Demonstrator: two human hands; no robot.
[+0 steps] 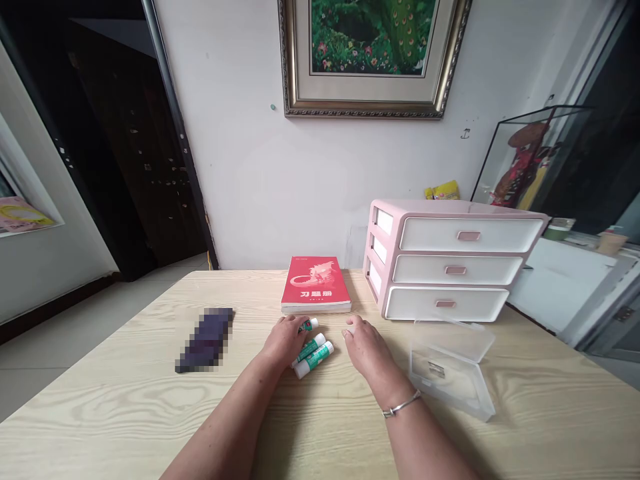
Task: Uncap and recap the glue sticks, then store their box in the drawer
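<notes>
My left hand is closed around a green-and-white glue stick, whose white end sticks out past the fingers. Beside that hand, two more glue sticks lie close together on the table, an upper glue stick and a lower glue stick. My right hand, with a silver bangle on its wrist, pinches something small and whitish between thumb and fingers; its kind cannot be made out. Just beyond both hands lies a thick red book.
An opened clear plastic box with a small metallic item inside sits right of my right arm. Behind it stands a pink-and-white drawer unit. On the left lies a dark pixelated object. The wooden table meets the wall.
</notes>
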